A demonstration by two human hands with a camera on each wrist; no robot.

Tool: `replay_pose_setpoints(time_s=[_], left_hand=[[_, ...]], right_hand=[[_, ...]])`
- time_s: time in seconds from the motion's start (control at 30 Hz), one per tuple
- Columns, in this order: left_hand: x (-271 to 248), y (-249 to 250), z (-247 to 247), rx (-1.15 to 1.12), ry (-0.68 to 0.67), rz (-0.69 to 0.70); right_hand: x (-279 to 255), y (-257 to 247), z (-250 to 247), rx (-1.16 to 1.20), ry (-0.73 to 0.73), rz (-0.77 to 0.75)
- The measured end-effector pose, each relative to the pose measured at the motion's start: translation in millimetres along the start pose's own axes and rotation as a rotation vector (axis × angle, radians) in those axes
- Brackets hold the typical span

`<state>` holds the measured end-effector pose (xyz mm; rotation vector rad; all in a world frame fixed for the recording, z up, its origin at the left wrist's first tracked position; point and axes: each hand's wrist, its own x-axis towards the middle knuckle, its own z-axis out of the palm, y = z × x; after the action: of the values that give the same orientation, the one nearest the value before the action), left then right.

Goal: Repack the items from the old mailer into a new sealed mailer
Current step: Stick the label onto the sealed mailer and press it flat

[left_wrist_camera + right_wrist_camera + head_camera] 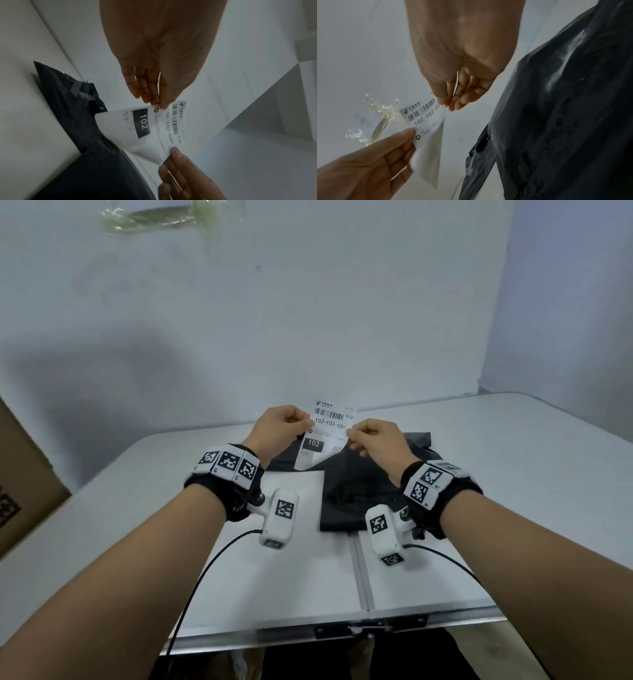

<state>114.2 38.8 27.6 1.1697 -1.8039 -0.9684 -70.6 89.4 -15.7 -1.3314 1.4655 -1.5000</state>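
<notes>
A white shipping label (325, 433), printed with a barcode and "102-102-C01", is held upright over the table between both hands. My left hand (306, 422) pinches its left edge and my right hand (351, 436) pinches its right edge. In the left wrist view the label (145, 128) curls, with my left hand (158, 106) at its top edge. The right wrist view shows my right hand (447, 104) pinching it by the barcode. A dark grey plastic mailer (363, 494) lies crumpled on the table under the hands, with tape strips (80, 92) at its end.
The white folding table (479, 474) has a centre seam and a metal latch (370, 628) at its near edge. A white flat sheet (298, 491) lies left of the dark mailer. A cardboard box (24, 481) stands at the left. Clear tape (154, 217) hangs on the wall.
</notes>
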Motion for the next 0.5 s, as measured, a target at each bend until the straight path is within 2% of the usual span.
replay_pose_setpoints(time_s=[0.13,0.23,0.27,0.3,0.37,0.43,0.5], left_hand=[[7.2,7.4,18.9,0.031,-0.033,0.012],[22.4,-1.0,20.2,0.019,0.156,-0.042],[27.1,-6.8,21.7,0.014,0.179,-0.085],[29.4,-12.7,24.9,0.025,0.151,-0.143],[28.9,-27.6,35.5,0.123,-0.021,-0.288],[23.9,-40.8,47.6,0.217,-0.169,-0.400],[19.4,-51.1,57.3,0.208,-0.234,-0.447]], right_hand=[[3.6,13.6,-25.2,0.028,0.097,0.075],[9.2,25.2,-53.2,0.173,0.316,0.205],[10.2,27.2,-62.9,0.268,0.383,0.242],[10.5,28.1,-71.4,0.373,0.441,0.275],[10.1,28.7,-83.5,0.529,0.526,0.338],[8.6,29.4,-89.9,0.625,0.557,0.388],[6.4,32.1,-92.9,0.681,0.561,0.428]])
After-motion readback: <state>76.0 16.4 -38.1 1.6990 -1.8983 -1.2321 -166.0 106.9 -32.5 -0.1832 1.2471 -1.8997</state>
